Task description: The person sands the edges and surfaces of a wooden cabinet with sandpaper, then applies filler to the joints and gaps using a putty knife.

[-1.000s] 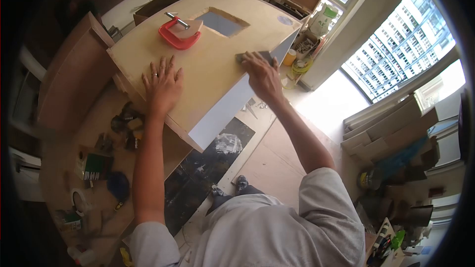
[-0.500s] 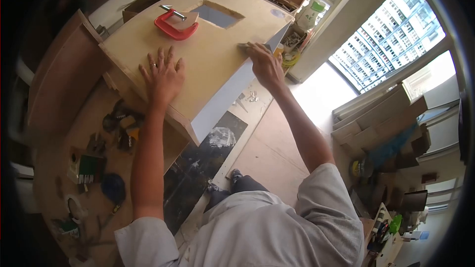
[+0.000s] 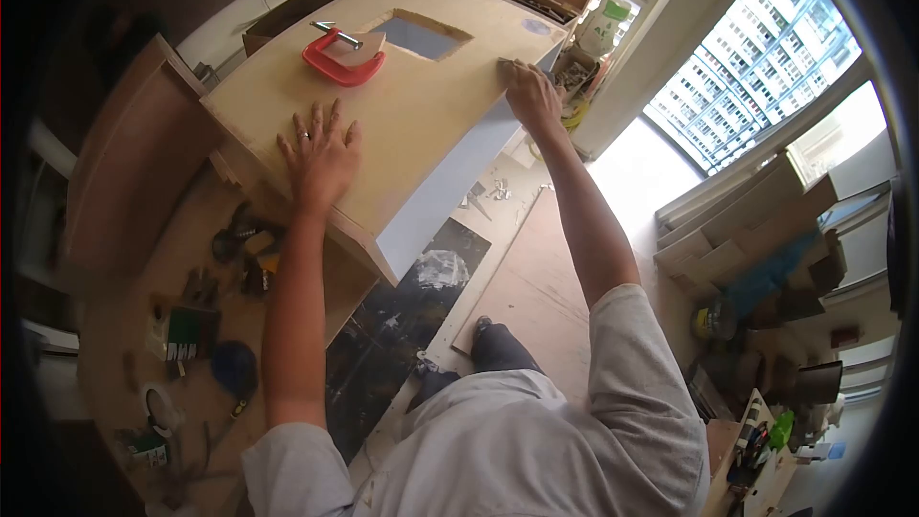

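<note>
A pale wooden panel (image 3: 402,134) with a rectangular cut-out (image 3: 416,35) tops a box-like piece with a bluish-white side (image 3: 440,196). My left hand (image 3: 325,158) lies flat on its near left part, fingers spread. At the right edge my right hand (image 3: 536,96) is closed around a thin grey tool (image 3: 504,63); only its tip shows past my fingers, so I cannot tell its kind. Beyond my left hand a G-clamp (image 3: 345,62) with a red frame and metal screw lies on the panel, beside the cut-out.
Below on the floor lies a dark, paint-marked board (image 3: 407,316), with a pinkish board (image 3: 536,287) to its right. Tools and a tape roll (image 3: 161,409) are scattered at the left. Cardboard (image 3: 747,230) leans under the window; a white sack (image 3: 603,27) stands beyond the panel.
My right hand has slid farther away along the panel's right edge with the grey tool. My left hand stays flat on the panel. The whole view has shifted slightly.
</note>
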Motion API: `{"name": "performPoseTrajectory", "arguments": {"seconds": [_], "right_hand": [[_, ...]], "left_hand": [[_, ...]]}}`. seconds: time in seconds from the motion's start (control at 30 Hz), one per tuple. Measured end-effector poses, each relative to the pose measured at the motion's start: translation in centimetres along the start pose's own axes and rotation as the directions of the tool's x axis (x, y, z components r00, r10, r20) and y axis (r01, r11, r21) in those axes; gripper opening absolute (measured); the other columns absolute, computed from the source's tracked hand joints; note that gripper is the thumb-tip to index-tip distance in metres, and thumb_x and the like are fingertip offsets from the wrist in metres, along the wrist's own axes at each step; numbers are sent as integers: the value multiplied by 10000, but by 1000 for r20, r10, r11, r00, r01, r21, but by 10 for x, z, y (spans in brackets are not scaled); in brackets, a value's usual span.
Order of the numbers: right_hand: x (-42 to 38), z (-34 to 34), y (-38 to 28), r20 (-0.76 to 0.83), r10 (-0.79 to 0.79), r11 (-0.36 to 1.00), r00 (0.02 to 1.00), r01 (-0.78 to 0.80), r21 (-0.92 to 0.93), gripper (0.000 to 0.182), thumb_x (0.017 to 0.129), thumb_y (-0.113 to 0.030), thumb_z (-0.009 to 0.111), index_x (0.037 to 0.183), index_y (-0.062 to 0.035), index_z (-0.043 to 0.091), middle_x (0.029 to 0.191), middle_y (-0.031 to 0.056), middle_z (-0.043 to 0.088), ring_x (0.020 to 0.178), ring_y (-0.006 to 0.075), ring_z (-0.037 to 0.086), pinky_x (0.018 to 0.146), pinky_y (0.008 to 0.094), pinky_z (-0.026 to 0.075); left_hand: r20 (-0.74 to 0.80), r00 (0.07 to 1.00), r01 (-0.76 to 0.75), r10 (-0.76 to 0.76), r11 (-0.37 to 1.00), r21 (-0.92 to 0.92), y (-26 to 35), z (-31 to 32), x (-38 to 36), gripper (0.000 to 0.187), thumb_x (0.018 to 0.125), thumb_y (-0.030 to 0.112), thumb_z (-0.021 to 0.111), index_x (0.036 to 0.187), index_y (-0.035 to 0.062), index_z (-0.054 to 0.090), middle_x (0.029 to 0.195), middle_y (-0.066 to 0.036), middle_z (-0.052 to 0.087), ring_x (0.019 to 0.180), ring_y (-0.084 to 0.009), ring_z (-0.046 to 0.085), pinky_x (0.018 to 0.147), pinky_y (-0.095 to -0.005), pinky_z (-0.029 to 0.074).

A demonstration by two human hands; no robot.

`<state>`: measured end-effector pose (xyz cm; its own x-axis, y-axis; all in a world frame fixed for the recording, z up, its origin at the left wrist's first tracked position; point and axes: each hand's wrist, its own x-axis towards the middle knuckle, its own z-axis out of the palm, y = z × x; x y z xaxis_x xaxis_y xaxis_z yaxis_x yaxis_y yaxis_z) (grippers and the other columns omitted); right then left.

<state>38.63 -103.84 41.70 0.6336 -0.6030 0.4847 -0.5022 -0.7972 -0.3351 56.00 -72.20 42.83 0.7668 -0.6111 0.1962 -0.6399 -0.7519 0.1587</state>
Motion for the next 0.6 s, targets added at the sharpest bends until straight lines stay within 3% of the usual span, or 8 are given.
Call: {"name": "performPoseTrajectory", "arguments": {"seconds": [0.07,0.1,0.17,0.23,0.33,0.43,0.5,0.6], "right_hand": [[-8,-31,-35,147,89,995,985,-81,-61,384,1109,-260,483,1386,-108,701,1580,75,620,1499,259,537,1111,793,376],[-33,-4,-37,-42,19,997,999,-22,-74,394,1095,-254,496,1393,-92,695,1559,86,638,1493,256,545,1107,784,380],[-89,-11,-76,-63,-95,994,994,91,-52,399,1103,-275,521,1416,-94,688,1539,66,656,1487,234,550,1108,761,374],[-89,-17,-64,2,-172,982,985,172,82,373,1095,-270,543,1397,-117,699,1537,45,660,1479,231,558,1102,758,373],[-8,-2,0,-102,-122,988,987,131,82,329,1101,-285,499,1301,-157,726,1464,32,700,1413,259,604,1102,772,360],[42,-32,1,227,46,997,973,-31,-69,313,1097,-274,480,1213,-102,715,1357,105,727,1317,311,649,1047,748,401],[6,7,-13,-55,-123,992,991,123,-2,301,1075,-242,525,1194,-56,730,1310,131,744,1317,303,653,1036,698,412],[-89,1,-62,-206,-387,910,899,408,72,300,1060,-235,595,1244,-48,740,1358,121,742,1344,265,644,1047,583,420]], "left_hand": [[11,1000,2,-2,1000,0,0,0,-1,706,1122,572,333,1747,248,282,1824,-95,220,1686,-385,131,1342,-641,35],[15,1000,7,-7,1000,-5,1,-2,-1,707,1122,574,335,1747,249,280,1824,-95,219,1686,-384,130,1342,-641,36],[17,1000,14,-14,1000,-14,3,-1,0,707,1122,574,338,1748,251,276,1824,-97,219,1686,-385,131,1342,-641,38],[16,1000,4,-4,1000,2,4,-2,-1,704,1124,571,340,1749,254,270,1823,-100,221,1685,-387,133,1342,-641,39],[41,999,8,-8,1000,0,6,-7,-1,692,1130,549,347,1751,254,262,1823,-104,217,1685,-385,135,1341,-639,43],[37,999,0,-2,998,59,3,-5,0,678,1134,532,356,1751,269,258,1821,-105,223,1683,-384,146,1342,-633,53],[56,998,11,-14,998,58,3,-5,0,668,1136,525,364,1748,277,269,1819,-104,231,1681,-382,153,1342,-627,57],[44,999,13,-15,999,35,4,-5,4,651,1140,513,368,1744,285,285,1816,-103,241,1680,-381,161,1342,-619,62]]}}
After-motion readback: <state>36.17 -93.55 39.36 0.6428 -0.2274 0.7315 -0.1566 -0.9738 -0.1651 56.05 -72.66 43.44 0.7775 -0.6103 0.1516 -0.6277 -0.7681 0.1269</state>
